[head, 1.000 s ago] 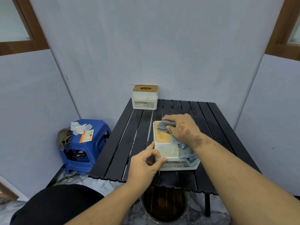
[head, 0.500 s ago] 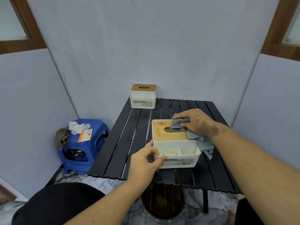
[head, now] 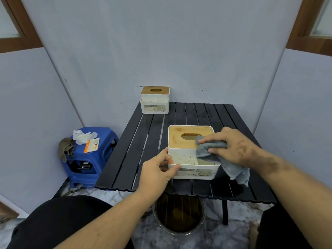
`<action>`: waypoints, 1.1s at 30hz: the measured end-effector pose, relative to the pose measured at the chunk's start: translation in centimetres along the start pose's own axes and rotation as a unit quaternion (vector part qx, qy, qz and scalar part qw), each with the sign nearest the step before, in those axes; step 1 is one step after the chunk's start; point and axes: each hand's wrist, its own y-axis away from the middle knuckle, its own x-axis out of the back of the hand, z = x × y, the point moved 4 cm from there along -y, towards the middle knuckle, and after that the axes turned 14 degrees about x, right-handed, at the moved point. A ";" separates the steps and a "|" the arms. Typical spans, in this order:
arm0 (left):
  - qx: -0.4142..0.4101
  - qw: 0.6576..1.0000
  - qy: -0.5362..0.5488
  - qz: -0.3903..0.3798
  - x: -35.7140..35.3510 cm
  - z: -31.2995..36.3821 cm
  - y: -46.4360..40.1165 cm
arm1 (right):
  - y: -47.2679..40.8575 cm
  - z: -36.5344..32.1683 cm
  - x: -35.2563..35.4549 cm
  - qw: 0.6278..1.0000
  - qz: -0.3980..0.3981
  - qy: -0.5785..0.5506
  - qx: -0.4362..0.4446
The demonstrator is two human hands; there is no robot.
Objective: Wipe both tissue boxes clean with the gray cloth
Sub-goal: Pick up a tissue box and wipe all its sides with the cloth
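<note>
1. Two tissue boxes stand on the black slatted table [head: 186, 112]. The near tissue box [head: 179, 157] sits close to the table's near edge; the far tissue box [head: 154, 103] stands at the far left corner, well apart from it. Each is white with a wooden lid that has one oval slot.
2. One gray cloth [head: 213, 150] lies over the right part of the near box's lid and front compartment, with its loose end hanging down past the box's right side.
3. The right hand [head: 233, 148] holds the cloth bunched under curled fingers and thumb, pressing it against the lid's right edge.
4. The left hand [head: 158, 169] pinches the near box's near left corner, thumb on the front rim and fingers curled round the left side.
5. One blue stool [head: 106, 141] stands left of the table, carrying crumpled white tissue [head: 82, 136], one orange-and-white packet [head: 91, 145] and one drab rag [head: 65, 148] draped over its left edge.
6. One round bin [head: 179, 214] sits under the table's near edge.
</note>
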 end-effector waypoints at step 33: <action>0.009 0.999 -0.037 0.023 0.3 0.7 0.3 | -10.5 -1.3 -4.6 0.991 0.004 0.131 -0.038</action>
